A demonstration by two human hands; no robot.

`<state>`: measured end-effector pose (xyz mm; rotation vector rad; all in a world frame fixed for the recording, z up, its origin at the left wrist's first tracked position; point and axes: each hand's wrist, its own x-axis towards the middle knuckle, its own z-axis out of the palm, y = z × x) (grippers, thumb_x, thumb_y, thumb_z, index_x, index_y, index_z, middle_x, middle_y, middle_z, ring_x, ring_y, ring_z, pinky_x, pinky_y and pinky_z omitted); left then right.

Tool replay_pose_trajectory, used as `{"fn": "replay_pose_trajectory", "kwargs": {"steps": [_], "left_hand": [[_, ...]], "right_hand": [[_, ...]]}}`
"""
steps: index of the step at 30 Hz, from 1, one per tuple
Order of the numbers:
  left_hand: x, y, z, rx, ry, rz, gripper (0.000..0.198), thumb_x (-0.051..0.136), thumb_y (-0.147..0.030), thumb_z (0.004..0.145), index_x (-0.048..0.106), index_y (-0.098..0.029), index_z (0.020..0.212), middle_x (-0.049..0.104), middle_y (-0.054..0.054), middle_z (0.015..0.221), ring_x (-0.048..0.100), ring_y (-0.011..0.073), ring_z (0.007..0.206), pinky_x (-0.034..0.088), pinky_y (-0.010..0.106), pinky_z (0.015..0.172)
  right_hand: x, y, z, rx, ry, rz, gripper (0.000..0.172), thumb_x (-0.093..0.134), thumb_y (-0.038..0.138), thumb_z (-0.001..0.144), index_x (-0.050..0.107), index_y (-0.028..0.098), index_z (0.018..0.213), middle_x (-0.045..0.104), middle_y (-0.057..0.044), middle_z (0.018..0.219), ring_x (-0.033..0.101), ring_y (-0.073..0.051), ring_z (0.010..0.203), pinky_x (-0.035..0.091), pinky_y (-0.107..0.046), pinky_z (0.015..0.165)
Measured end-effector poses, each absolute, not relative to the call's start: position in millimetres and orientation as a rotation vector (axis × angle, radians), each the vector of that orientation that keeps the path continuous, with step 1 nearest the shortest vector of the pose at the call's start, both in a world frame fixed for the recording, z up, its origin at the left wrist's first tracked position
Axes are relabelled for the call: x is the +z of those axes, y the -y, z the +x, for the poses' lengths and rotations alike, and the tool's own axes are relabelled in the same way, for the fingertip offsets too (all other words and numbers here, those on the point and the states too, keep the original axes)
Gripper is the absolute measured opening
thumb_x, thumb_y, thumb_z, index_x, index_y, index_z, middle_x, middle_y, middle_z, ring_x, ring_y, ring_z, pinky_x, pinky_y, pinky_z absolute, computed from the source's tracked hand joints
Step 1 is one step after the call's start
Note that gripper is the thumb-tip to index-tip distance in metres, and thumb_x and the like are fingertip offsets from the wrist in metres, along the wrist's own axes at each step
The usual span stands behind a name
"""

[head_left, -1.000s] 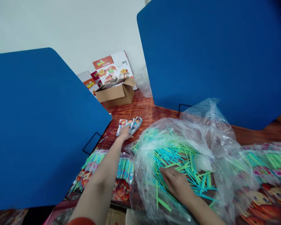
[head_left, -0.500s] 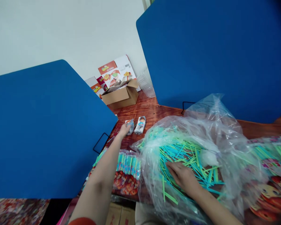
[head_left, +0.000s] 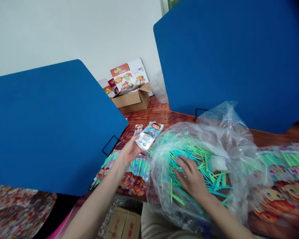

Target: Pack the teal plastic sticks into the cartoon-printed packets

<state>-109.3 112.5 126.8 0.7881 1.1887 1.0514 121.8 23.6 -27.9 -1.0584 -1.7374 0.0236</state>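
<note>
My left hand grips a flat white printed packet with a cartoon child's face at its top end, held tilted above the table. Just behind it lies a similar small packet on the wood. My right hand is inside the mouth of a big clear plastic bag, fingers spread over a heap of thin green and blue sticks. Whether its fingertips touch a stick cannot be made out.
Blue boards stand left and right on the wooden table. An opened cardboard box sits at the back by printed cartons. Rows of filled packs lie at front left and right. Another carton is below.
My left hand has come back toward me and right, now with the white packet lifted in it. My right hand's fingers have spread over the sticks. The view has shifted slightly.
</note>
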Motion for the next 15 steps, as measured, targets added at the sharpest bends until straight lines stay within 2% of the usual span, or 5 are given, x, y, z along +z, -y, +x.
{"fn": "replay_pose_trajectory", "kwargs": {"steps": [3, 5, 8, 12, 15], "left_hand": [[114.4, -54.5, -76.6, 0.973, -1.097, 0.686, 0.044, 0.057, -0.032, 0.087, 0.057, -0.010, 0.125, 0.073, 0.017, 0.111, 0.071, 0.0295, 0.098, 0.058, 0.045, 0.083], [108.3, -21.3, -58.7, 0.876, -1.037, 0.619, 0.042, 0.060, -0.033, 0.085, 0.060, -0.011, 0.120, 0.075, 0.015, 0.100, 0.072, 0.0276, 0.087, 0.058, 0.040, 0.075], [107.1, 10.0, -44.6, 0.751, -0.928, 0.622, 0.041, 0.058, -0.043, 0.087, 0.062, -0.014, 0.116, 0.074, 0.011, 0.088, 0.071, 0.0243, 0.070, 0.055, 0.035, 0.063], [113.7, 20.1, -49.7, 0.817, -0.920, 0.848, 0.053, 0.046, -0.063, 0.091, 0.065, -0.017, 0.108, 0.068, 0.005, 0.071, 0.062, 0.0179, 0.055, 0.048, 0.030, 0.056], [113.1, 21.4, -58.6, 0.975, -1.140, 1.216, 0.050, 0.071, -0.059, 0.077, 0.068, -0.018, 0.107, 0.068, 0.006, 0.084, 0.063, 0.0186, 0.074, 0.048, 0.030, 0.069]], "right_hand": [[-4.4, -17.8, 116.0, -0.103, 1.786, -0.990, 0.048, 0.059, 0.014, 0.091, 0.051, 0.022, 0.138, 0.054, -0.018, 0.140, 0.048, -0.034, 0.134, 0.049, -0.055, 0.103], [4.7, -13.2, 118.5, -0.118, 1.819, -0.958, 0.048, 0.053, 0.009, 0.092, 0.051, 0.023, 0.138, 0.054, -0.017, 0.142, 0.041, -0.035, 0.141, 0.042, -0.061, 0.108], [7.7, -5.1, 129.9, -0.041, 1.844, -0.838, 0.049, 0.049, 0.008, 0.092, 0.054, 0.025, 0.137, 0.063, -0.013, 0.135, 0.050, -0.031, 0.135, 0.039, -0.061, 0.111], [9.5, 7.7, 139.1, 0.269, 1.653, -0.872, 0.037, 0.056, 0.020, 0.090, 0.062, 0.024, 0.126, 0.070, -0.014, 0.124, 0.065, -0.029, 0.117, 0.054, -0.050, 0.098], [21.3, 15.2, 134.9, 0.610, 1.212, -1.129, 0.028, 0.066, 0.038, 0.086, 0.066, 0.021, 0.108, 0.076, -0.013, 0.103, 0.073, -0.028, 0.093, 0.061, -0.045, 0.083]]}}
